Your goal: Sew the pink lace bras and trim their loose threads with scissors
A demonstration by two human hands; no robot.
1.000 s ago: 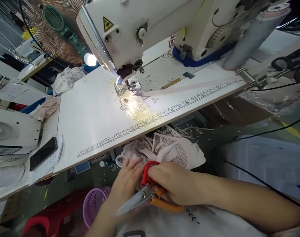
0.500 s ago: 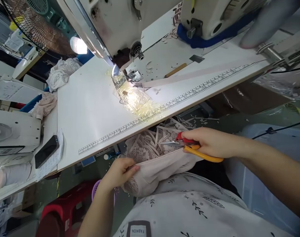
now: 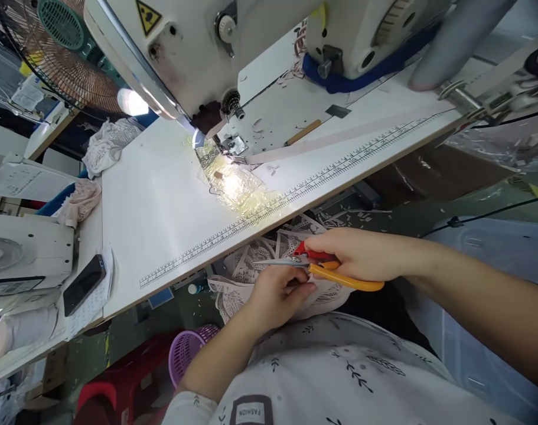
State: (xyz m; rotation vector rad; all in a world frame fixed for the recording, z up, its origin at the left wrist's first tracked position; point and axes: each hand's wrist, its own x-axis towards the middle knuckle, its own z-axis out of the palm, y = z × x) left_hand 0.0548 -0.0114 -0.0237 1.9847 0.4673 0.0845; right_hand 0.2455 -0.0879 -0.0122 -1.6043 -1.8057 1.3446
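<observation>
Pale pink lace fabric (image 3: 237, 289) lies over the lap, below the front edge of the sewing table. My right hand (image 3: 352, 254) is closed around scissors (image 3: 346, 277) with red and orange handles, whose blades point left over the lace. Close by the blades, my left hand (image 3: 281, 295) pinches the fabric with its fingertips. Part of the lace is hidden behind both hands.
A lit sewing machine (image 3: 180, 53) stands on the white table (image 3: 140, 206) with a printed ruler edge. A phone (image 3: 83, 284) rests on paper at left. Below are a purple basket (image 3: 184, 354), a red stool (image 3: 118, 378) and a clear bin (image 3: 476, 260).
My left hand has moved right along the fabric, up to the scissors. My right hand and the scissors have shifted slightly left. The camera view has shifted a little.
</observation>
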